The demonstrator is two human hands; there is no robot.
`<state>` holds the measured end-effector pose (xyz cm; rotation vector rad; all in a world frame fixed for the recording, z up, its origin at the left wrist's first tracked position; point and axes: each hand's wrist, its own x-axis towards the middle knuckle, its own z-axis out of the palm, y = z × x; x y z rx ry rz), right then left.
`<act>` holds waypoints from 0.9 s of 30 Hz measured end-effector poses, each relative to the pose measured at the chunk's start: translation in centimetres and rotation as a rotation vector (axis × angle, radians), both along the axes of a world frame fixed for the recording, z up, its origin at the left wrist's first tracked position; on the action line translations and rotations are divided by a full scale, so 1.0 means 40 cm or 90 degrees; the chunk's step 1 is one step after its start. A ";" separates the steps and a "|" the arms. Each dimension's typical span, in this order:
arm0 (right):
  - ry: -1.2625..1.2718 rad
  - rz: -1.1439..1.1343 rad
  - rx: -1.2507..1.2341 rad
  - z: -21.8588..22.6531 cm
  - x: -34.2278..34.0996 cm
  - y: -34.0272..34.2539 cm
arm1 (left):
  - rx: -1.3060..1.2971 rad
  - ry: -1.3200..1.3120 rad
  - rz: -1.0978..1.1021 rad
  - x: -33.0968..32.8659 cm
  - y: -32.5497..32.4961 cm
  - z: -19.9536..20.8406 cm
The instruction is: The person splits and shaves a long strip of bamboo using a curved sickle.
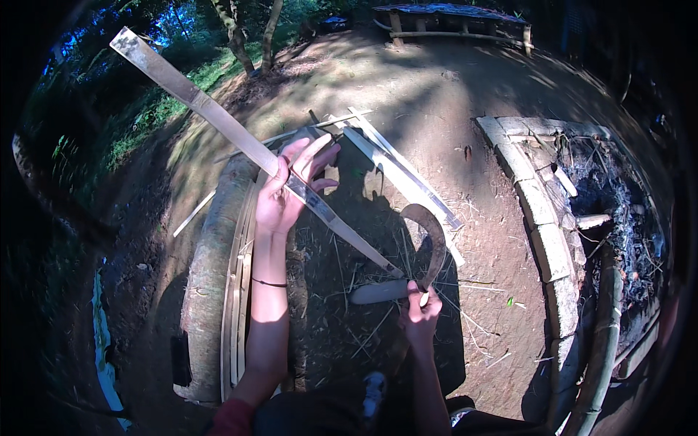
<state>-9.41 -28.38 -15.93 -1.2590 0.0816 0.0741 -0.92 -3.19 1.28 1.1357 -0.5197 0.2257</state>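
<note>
A long, flat bamboo strip (218,116) slants across the view, from the upper left down toward my right hand. My left hand (294,182) supports it near its middle, the thumb lying over it and the fingers partly spread. My right hand (420,312) is closed on a sickle (435,240) with a dark curved blade rising from the fist. A flat, rounded grey-brown piece (378,292) sticks out left of this fist; whether it is the sickle's handle I cannot tell. The strip's lower end comes close to that piece.
A thick log (211,291) and several long split strips (238,312) lie beside my left forearm. Pale bamboo slats (400,174) rest on the ground ahead. To the right, a block-edged fire pit (538,225) holds ash and burnt wood. A low bench (458,33) stands far back.
</note>
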 end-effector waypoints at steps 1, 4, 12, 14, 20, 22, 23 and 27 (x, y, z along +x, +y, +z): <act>-0.025 -0.009 -0.003 -0.004 0.005 -0.004 | -0.019 -0.013 -0.014 0.003 0.004 0.000; -0.075 -0.034 0.000 0.020 0.014 -0.008 | 0.014 0.009 0.016 0.006 0.022 0.004; -0.090 -0.033 -0.007 0.214 0.036 -0.032 | 0.028 0.034 0.140 0.065 -0.024 -0.003; -0.119 -0.006 -0.002 0.294 0.058 -0.038 | 0.057 0.065 0.132 0.070 -0.019 0.000; -0.331 -0.111 -0.112 0.546 0.163 -0.082 | 0.101 0.076 0.105 0.097 -0.098 0.026; -0.351 -0.111 -0.106 0.657 0.175 -0.083 | 0.114 0.080 0.108 0.113 -0.134 0.025; -0.388 -0.113 -0.130 0.679 0.200 -0.082 | 0.050 0.043 0.052 0.122 -0.160 0.012; -0.405 -0.103 -0.220 0.760 0.251 -0.012 | 0.166 0.091 -0.018 0.088 -0.196 0.056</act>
